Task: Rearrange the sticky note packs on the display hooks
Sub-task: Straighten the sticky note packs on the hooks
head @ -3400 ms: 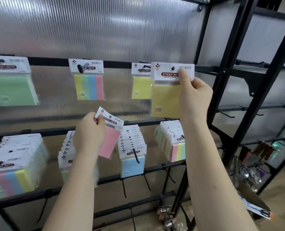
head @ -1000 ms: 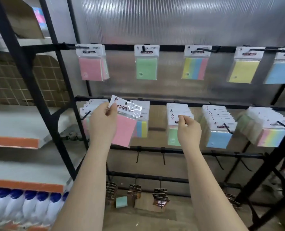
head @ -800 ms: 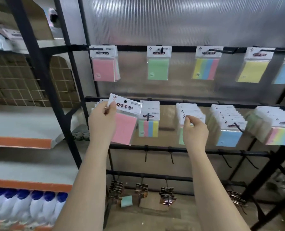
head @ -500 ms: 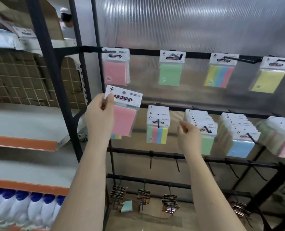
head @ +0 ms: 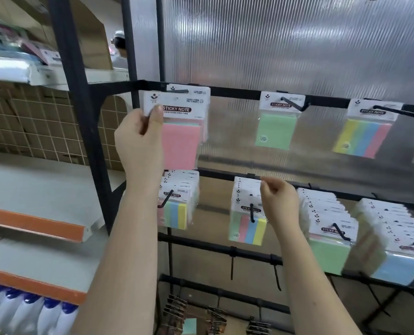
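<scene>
Left hand [head: 139,139] pinches the pink pack's [head: 180,141] header corner; right hand [head: 277,201] loosely curled, holding nothing.

Blurred blue packs [head: 399,267] at the right edge; hung pink pack [head: 204,110] mostly behind the held one.

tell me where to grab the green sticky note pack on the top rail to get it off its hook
Pinch the white header card of the green sticky note pack, just under the hook, coming from the front. The card is flat, stiff-looking and faces outward, and the hook's prong points toward the viewer, so the pack should slide off forward. The free right hand is nearest; the left hand holds the pink pack.
</scene>
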Motion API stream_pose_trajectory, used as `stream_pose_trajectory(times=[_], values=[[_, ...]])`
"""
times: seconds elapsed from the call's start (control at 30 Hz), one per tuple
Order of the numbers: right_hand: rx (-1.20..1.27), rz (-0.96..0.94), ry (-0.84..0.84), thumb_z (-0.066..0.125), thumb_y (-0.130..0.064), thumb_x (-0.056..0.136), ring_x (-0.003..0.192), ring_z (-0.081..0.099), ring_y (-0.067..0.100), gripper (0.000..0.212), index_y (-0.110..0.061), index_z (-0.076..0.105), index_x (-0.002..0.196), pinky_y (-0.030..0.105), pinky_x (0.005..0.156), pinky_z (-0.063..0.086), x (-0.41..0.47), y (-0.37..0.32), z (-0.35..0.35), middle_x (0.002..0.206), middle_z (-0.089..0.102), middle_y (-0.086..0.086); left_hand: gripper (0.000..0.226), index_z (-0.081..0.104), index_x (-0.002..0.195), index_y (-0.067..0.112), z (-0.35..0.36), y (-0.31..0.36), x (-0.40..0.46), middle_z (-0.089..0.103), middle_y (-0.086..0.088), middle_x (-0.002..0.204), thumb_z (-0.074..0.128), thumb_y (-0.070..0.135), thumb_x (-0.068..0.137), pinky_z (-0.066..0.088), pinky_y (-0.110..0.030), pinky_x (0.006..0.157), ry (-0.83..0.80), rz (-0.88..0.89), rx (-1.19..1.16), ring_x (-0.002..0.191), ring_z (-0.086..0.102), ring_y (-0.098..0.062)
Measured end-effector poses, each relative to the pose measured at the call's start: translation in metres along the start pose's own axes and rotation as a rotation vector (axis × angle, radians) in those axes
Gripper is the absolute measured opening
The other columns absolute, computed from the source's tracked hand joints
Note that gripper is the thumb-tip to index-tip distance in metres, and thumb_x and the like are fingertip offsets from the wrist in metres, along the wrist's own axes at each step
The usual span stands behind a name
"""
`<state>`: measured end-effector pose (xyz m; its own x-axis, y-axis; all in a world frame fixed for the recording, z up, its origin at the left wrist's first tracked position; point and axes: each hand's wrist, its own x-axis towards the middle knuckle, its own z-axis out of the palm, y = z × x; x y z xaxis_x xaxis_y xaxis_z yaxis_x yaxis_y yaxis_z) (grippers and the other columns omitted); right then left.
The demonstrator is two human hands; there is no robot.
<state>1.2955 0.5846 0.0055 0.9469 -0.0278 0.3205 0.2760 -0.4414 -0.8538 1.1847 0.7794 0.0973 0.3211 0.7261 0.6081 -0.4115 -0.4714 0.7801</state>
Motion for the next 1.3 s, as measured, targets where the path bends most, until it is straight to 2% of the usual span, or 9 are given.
stream_pose_trajectory(times=[0.2,0.43,0.53,0.67,0.8,0.93,1.03,1.13,1.3], values=[[0.005,-0.002,0.044,0.050,-0.015,0.093,0.091,0.062,0.018,0.025,-0.011,0.068,0.110,0.027,0.075,0.045,0.002,0.001,0.011,0.101,0.070,0.004,0.027,0.050,0.068,0.028,0.007,-0.002,0.025,0.063,0.012,0.073,0.054,0.039,0.092,0.045,-0.019,0.051,0.033,-0.001,-0.066,0.065,0.063,0.000],[-0.012,0.046,0.149,0.049,-0.013,0.092,0.091,0.061,0.017,0.026,-0.011,0.069,0.108,0.023,0.073,0.038,-0.018,-0.001,0.024,0.100,0.070,0.002,0.031,0.050,0.060,0.027,0.004,-0.009,0.043,0.049,0.019,0.054,0.061,0.030,0.089,0.035,-0.006,0.051,0.032,0.050,-0.128,0.052,0.049,0.009],[-0.002,0.073,0.181,0.048,-0.013,0.092,0.091,0.060,0.014,0.027,-0.012,0.069,0.108,0.023,0.075,0.039,-0.026,-0.005,0.029,0.100,0.068,-0.001,0.035,0.046,0.058,0.025,0.003,-0.013,0.051,0.047,0.013,0.056,0.061,0.037,0.088,0.036,-0.013,0.053,-0.019,0.061,-0.093,0.053,0.044,0.002],[-0.006,0.084,0.200,0.048,-0.012,0.092,0.091,0.057,0.010,0.025,-0.013,0.069,0.107,0.022,0.076,0.038,-0.032,-0.008,0.032,0.098,0.067,-0.003,0.031,0.049,0.063,0.025,0.007,-0.018,0.054,0.060,0.003,0.068,0.059,0.040,0.088,0.047,-0.025,0.062,-0.041,0.058,-0.071,0.064,0.058,-0.012],[-0.016,0.090,0.219,0.047,-0.011,0.091,0.095,0.059,0.013,0.027,-0.012,0.069,0.108,0.023,0.079,0.039,-0.035,-0.005,0.031,0.102,0.068,-0.001,0.034,0.047,0.063,0.024,0.016,-0.027,0.054,0.050,0.009,0.061,0.058,0.043,0.089,0.035,-0.012,0.051,-0.084,0.008,-0.062,0.053,0.046,0.004],[-0.020,0.100,0.221,0.047,-0.011,0.091,0.093,0.055,0.009,0.028,-0.012,0.068,0.110,0.021,0.080,0.037,-0.035,-0.001,0.030,0.102,0.066,-0.004,0.030,0.050,0.066,0.024,0.032,-0.031,0.061,0.051,0.012,0.062,0.061,0.040,0.088,0.037,-0.007,0.050,-0.126,-0.083,-0.058,0.054,0.051,0.009],[-0.014,0.102,0.212,0.047,-0.010,0.092,0.093,0.053,0.006,0.028,-0.012,0.068,0.111,0.020,0.080,0.037,-0.033,-0.001,0.030,0.096,0.061,-0.009,0.025,0.057,0.073,0.018,0.046,-0.040,0.070,0.059,0.005,0.069,0.067,0.037,0.085,0.050,-0.027,0.059,-0.119,-0.135,-0.072,0.068,0.062,-0.012],[-0.024,0.102,0.204,0.047,-0.011,0.092,0.093,0.053,0.006,0.028,-0.012,0.067,0.112,0.020,0.080,0.037,-0.030,0.000,0.030,0.095,0.059,-0.011,0.029,0.047,0.066,0.025,0.057,-0.045,0.078,0.055,0.008,0.071,0.064,0.037,0.086,0.057,-0.036,0.063,-0.119,-0.215,-0.025,0.070,0.060,-0.014],[-0.026,0.106,0.207,0.047,-0.011,0.092,0.092,0.052,0.005,0.028,-0.012,0.067,0.112,0.020,0.079,0.036,-0.027,0.005,0.028,0.099,0.063,-0.009,0.024,0.050,0.070,0.025,0.073,-0.047,0.086,0.055,0.012,0.070,0.067,0.032,0.085,0.046,-0.023,0.055,-0.060,-0.282,-0.033,0.066,0.053,-0.004]])
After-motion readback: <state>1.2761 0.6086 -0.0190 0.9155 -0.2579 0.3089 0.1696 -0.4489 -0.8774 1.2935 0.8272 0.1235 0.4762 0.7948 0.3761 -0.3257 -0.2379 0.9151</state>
